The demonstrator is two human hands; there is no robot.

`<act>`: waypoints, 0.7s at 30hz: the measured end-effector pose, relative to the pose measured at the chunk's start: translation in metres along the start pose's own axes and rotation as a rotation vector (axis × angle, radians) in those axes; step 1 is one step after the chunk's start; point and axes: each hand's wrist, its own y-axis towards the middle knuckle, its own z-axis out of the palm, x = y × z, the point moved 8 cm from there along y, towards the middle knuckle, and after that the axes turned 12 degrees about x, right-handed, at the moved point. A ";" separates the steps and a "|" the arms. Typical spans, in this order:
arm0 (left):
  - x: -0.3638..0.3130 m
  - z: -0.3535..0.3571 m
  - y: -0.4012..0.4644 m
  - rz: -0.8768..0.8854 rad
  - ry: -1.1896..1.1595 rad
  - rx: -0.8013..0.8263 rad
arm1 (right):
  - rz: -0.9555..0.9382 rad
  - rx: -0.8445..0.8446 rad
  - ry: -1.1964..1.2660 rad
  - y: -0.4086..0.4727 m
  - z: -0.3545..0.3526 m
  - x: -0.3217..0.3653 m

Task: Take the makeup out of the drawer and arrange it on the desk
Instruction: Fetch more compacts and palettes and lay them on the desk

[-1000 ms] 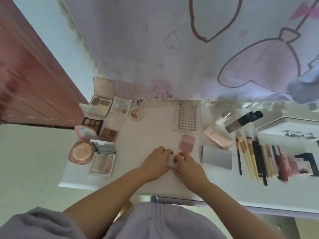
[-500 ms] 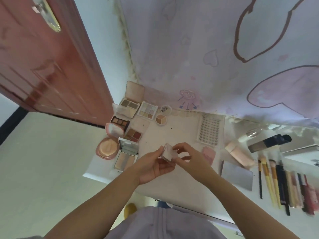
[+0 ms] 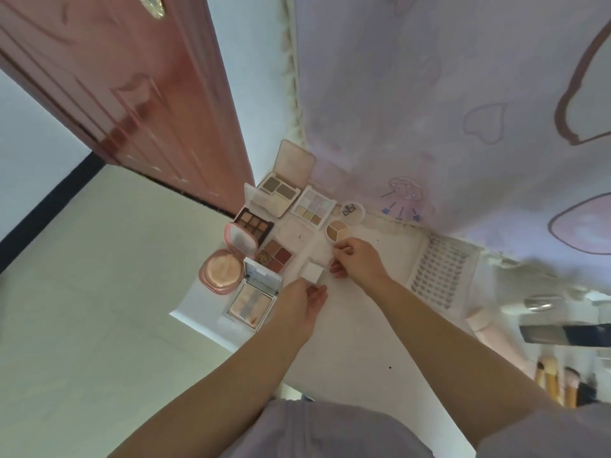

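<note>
My left hand (image 3: 302, 300) holds a small white square compact (image 3: 310, 272) by its near edge, just above the white desk (image 3: 357, 345). My right hand (image 3: 355, 262) pinches its clear lid (image 3: 325, 251), lifted off to the far side. Open palettes lie in a cluster at the desk's left end: a brown eyeshadow palette (image 3: 256, 224), a pastel palette (image 3: 314, 208), a round three-colour pot (image 3: 337, 230), a pink round compact (image 3: 221, 271) and a white highlighter case (image 3: 253, 302). The drawer is out of sight.
A false-lash tray (image 3: 439, 276) lies right of my hands. Makeup brushes (image 3: 555, 385) and a dark bottle (image 3: 562, 335) sit at the far right. A lilac cartoon curtain (image 3: 463, 110) hangs behind the desk; a red-brown door (image 3: 132, 87) stands to the left.
Both hands lifted the small white compact off the desk and carried it left toward the palette cluster. The right hand has pulled its lid away. The view swung left.
</note>
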 end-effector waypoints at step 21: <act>0.078 0.058 -0.010 -0.240 0.757 0.330 | 0.115 -0.179 -0.637 -0.134 -0.099 -0.069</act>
